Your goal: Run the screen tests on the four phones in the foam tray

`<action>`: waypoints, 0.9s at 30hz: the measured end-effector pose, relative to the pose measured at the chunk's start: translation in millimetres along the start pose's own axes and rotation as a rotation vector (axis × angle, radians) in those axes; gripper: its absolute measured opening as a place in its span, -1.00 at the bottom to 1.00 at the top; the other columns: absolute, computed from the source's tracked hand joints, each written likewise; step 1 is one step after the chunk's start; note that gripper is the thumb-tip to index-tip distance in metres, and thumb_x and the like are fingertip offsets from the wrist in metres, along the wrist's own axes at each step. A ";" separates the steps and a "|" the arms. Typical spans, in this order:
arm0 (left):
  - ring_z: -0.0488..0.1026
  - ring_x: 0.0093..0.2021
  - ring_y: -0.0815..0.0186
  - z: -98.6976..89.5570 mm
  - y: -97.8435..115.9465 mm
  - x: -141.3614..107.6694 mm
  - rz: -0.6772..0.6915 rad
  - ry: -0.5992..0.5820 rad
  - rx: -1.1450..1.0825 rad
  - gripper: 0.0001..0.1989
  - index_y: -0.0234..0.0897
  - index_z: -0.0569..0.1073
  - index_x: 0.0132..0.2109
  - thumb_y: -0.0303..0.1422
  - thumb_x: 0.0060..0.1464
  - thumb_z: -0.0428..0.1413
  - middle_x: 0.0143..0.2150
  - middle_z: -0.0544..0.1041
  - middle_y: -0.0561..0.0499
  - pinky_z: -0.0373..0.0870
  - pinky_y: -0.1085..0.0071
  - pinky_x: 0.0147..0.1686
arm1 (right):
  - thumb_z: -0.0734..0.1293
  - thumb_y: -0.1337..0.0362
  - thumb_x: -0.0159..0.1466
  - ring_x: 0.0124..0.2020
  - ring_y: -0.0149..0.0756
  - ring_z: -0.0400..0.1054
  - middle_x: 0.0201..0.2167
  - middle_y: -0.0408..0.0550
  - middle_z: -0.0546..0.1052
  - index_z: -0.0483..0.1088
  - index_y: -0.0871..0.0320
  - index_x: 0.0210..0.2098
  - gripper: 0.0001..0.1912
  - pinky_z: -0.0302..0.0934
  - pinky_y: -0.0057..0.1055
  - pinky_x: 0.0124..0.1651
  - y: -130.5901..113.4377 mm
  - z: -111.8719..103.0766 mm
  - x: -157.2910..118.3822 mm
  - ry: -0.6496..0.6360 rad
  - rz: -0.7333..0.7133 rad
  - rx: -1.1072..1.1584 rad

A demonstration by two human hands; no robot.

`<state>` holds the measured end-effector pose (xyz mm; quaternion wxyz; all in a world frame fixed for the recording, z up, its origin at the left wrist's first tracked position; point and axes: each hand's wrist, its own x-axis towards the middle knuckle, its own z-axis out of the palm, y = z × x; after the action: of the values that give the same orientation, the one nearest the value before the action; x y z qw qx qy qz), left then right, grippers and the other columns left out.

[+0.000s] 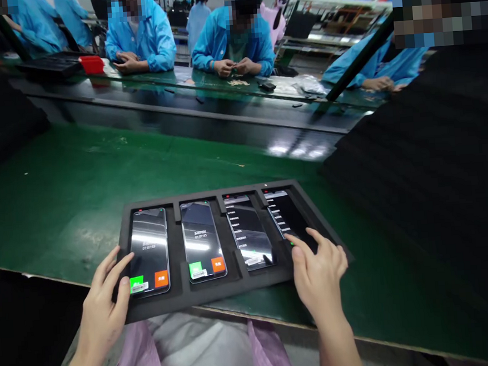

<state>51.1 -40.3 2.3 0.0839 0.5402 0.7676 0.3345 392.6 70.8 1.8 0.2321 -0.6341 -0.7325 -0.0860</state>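
Foam tray (pixel 177 299) with 4 phones lies on the green bench (pixel 61 196). Left hand (pixel 104 304), fingers spread, touches the leftmost phone (pixel 149 251). Right hand (pixel 319 275), fingers loosely open, touches the rightmost phone (pixel 290 219).

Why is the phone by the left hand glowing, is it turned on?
On. The leftmost phone in the black tray shows a timer, a green button and an orange button, with the left hand touching it.

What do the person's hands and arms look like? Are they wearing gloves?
No gloves: the left hand and right hand are bare, with short plain nails and no rings or watch. The forearms are bare too, with no sleeves in view.
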 end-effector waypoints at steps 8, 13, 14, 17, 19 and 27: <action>0.29 0.09 0.05 -2.2 4.5 0.3 -0.088 -0.025 0.003 -0.69 0.05 0.34 -0.01 -0.17 0.16 -0.16 0.19 0.22 0.11 0.31 0.03 0.01 | -0.07 0.13 0.33 0.06 -0.08 0.06 0.02 0.09 0.21 0.44 0.07 -0.12 -0.51 -0.05 0.13 0.09 26.6 0.7 4.4 -0.028 0.073 -0.055; 0.28 0.10 0.06 -1.2 1.5 0.6 -0.059 -0.014 0.001 -0.71 0.08 0.35 -0.03 -0.16 0.14 -0.13 0.17 0.24 0.14 0.15 0.00 0.15 | -0.05 0.15 0.33 0.10 -0.08 0.04 0.07 0.07 0.20 0.46 0.06 -0.17 -0.53 -0.09 0.14 0.12 22.8 3.3 4.8 -0.073 0.054 -0.070; 0.28 0.11 0.06 -1.3 2.3 0.5 -0.073 -0.016 -0.008 -0.71 0.08 0.35 -0.02 -0.16 0.14 -0.13 0.18 0.23 0.13 0.14 0.00 0.15 | -0.04 0.15 0.33 0.10 -0.08 0.05 0.07 0.08 0.21 0.46 0.07 -0.18 -0.53 -0.09 0.15 0.12 21.3 3.3 4.3 -0.061 0.054 -0.067; 0.27 0.11 0.06 -0.8 3.4 0.7 -0.080 -0.012 -0.030 -0.70 0.06 0.35 -0.02 -0.17 0.14 -0.14 0.17 0.23 0.12 0.13 0.00 0.16 | -0.05 0.18 0.34 0.09 -0.10 0.07 0.05 0.07 0.23 0.45 0.07 -0.16 -0.54 -0.08 0.15 0.12 12.0 1.6 1.7 -0.014 0.031 -0.010; 0.27 0.11 0.07 0.4 0.9 1.0 -0.060 -0.002 -0.027 -0.70 0.06 0.36 -0.03 -0.16 0.13 -0.13 0.16 0.25 0.12 0.09 0.00 0.19 | -0.04 0.21 0.34 0.11 -0.12 0.07 0.05 0.05 0.24 0.43 0.04 -0.13 -0.56 -0.10 0.14 0.13 1.5 0.1 -0.3 -0.032 -0.032 0.045; 0.25 0.13 0.10 0.4 -9.1 0.1 -0.024 -0.006 -0.017 -0.70 0.05 0.37 -0.02 -0.20 0.13 -0.11 0.17 0.24 0.11 0.12 0.07 0.18 | 0.04 0.21 0.33 0.17 -0.10 0.01 0.15 0.03 0.19 0.41 0.01 -0.09 -0.64 -0.17 0.15 0.17 -25.7 -0.9 -1.9 -0.136 -0.225 0.025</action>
<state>44.2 -41.8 -3.5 0.0947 0.5313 0.7709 0.3384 368.1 64.1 6.1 0.1785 -0.5495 -0.8141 -0.0593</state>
